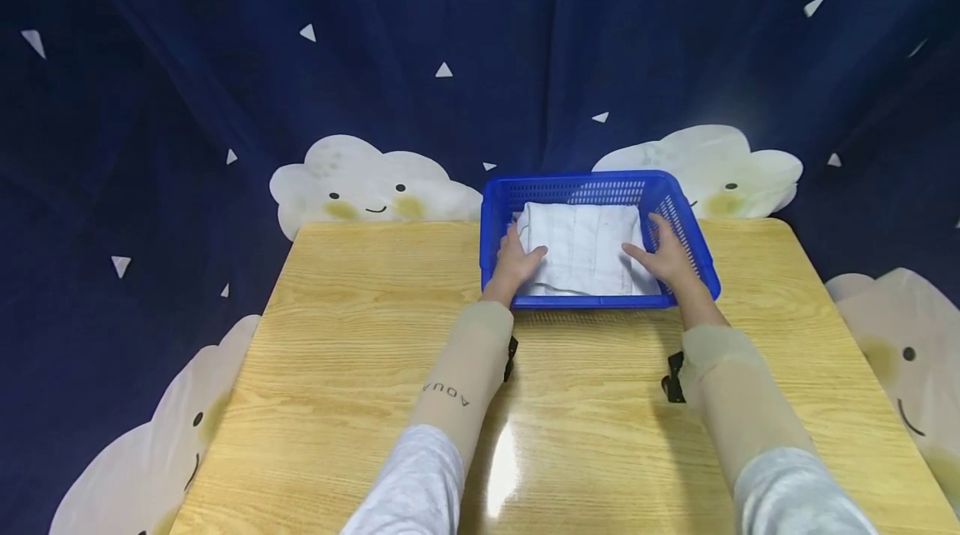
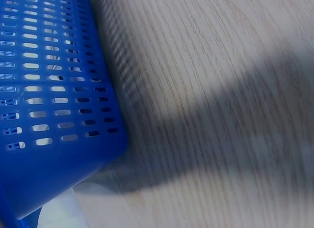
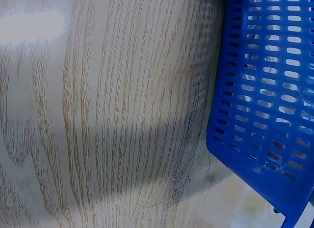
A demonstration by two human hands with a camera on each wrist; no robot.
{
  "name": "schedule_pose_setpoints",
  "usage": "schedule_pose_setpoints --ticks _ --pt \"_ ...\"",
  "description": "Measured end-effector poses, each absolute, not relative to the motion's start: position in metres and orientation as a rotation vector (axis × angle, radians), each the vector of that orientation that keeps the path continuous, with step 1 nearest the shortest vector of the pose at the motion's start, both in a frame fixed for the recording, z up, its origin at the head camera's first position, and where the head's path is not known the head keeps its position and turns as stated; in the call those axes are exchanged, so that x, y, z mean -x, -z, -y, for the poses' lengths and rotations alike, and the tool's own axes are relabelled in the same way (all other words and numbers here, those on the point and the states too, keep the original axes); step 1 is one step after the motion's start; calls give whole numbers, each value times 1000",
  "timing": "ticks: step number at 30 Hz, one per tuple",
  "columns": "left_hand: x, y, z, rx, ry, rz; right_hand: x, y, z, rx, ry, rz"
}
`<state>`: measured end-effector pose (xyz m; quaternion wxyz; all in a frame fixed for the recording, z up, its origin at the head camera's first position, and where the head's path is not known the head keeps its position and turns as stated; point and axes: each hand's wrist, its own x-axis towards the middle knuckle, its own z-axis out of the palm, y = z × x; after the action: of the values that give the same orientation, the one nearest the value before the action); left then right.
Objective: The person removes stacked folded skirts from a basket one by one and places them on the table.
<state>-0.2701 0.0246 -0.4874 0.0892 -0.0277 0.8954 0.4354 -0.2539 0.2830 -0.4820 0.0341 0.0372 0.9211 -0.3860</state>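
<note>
A folded white cloth (image 1: 581,247) lies inside a blue plastic basket (image 1: 577,302) with slotted walls. My left hand (image 1: 516,262) reaches over the basket's near rim to the cloth's left edge, its thumb spread over the cloth. At the cloth's right side is my right hand (image 1: 667,258), thumb and index finger held apart, the thumb tip right at the cloth. The remaining fingers of the right hand are largely hidden. Both wrist views show only the slotted wall of the basket and the tabletop, with neither hand's fingers in sight.
The basket stands at the far edge of a wooden table (image 1: 360,335). Behind and beside the table hangs a dark blue curtain (image 1: 465,10) printed with white clouds and triangles. Black straps (image 1: 673,378) show at the wrists.
</note>
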Motion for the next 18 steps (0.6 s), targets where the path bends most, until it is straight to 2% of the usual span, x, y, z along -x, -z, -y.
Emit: schedule_pose_setpoints --ticks 18 --pt "273 492 -24 154 -1402 -2506 255 480 -281 -113 1175 -2559"
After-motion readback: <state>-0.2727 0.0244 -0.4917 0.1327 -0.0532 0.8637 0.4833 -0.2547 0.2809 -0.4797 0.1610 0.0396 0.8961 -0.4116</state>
